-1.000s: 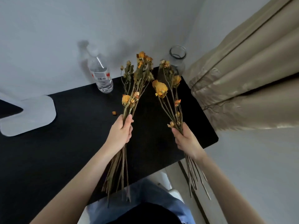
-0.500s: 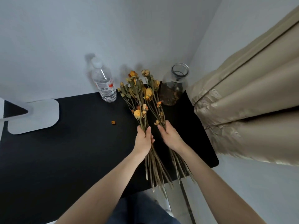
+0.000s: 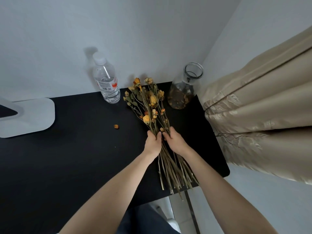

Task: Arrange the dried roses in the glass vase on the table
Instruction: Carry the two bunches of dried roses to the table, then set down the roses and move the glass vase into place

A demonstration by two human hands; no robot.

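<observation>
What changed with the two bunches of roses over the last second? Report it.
The left hand and right hand swung inward, merging two separate bunches into one bundle of dried roses, both still gripping. The glass vase, water bottle and fallen petal stayed put.

A: Specify the finish of the worktop (image 3: 70, 149).
B: Matt black, smooth, with no visible grain.

A: Material of the dried roses (image 3: 148, 105) gripped in the fingers (image 3: 159, 135)?
B: Dry plant matter. Stems are woody and rough; petals and leaves look papery and dull.

A: The glass vase (image 3: 184, 88), beyond and right of the fingers?
B: Clear glossy glass, holding dark, brittle-looking debris.

A: The bottle (image 3: 106, 81), beyond and left of the fingers?
B: Clear glossy plastic with a printed label and a white cap.

A: The curtain (image 3: 261, 107), to the right?
B: Beige cloth with a satin sheen, creased and folded.
</observation>
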